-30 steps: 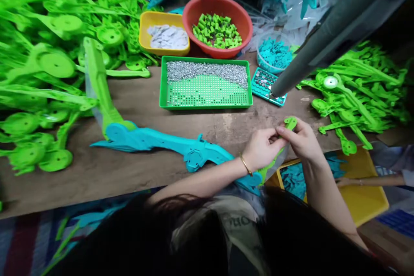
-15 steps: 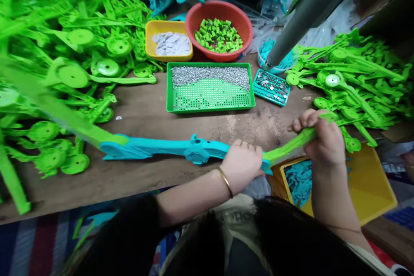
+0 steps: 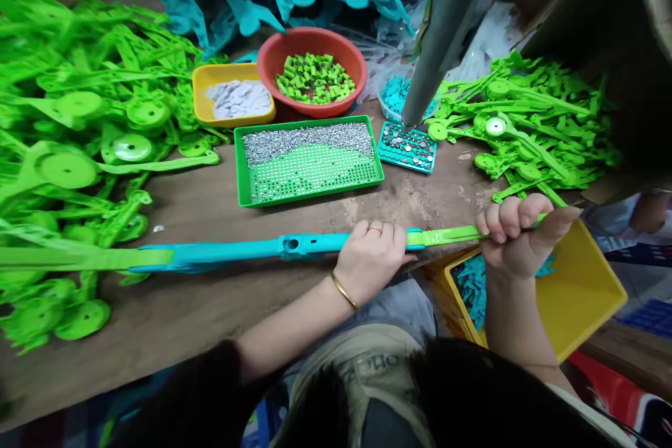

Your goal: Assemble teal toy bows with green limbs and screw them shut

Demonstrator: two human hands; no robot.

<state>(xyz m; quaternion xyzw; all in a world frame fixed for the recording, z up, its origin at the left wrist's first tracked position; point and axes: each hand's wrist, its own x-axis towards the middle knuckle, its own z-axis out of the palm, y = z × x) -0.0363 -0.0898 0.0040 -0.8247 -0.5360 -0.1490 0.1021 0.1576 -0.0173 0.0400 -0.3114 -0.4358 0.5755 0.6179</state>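
Note:
A long blue plastic part [image 3: 231,253] lies across in front of me, above the wooden table. A green plastic arm [image 3: 78,258] joins its left end and runs out over the left pile. From its right end a shorter green plastic arm [image 3: 446,234] sticks out. My left hand [image 3: 374,259], with a ring and a bracelet, is wrapped round the blue part close to that right joint. My right hand [image 3: 517,234] is closed round the far end of the shorter green arm, thumb pointing outward. The fingers hide that end.
Piles of green parts lie left [image 3: 78,105] and right [image 3: 525,119]. Behind the hands are a green tray [image 3: 309,199] of small metal pieces, a blue tray [image 3: 407,147], a red bowl [image 3: 354,77] and a yellow tray [image 3: 202,94]. A grey post [image 3: 446,35] stands behind; a yellow bin [image 3: 588,294] is below right.
The joined parts have swung from slanted and bent to nearly straight and turned about their length. My right hand has moved out and down, its fingers now wrapped over the green arm. The view shifted.

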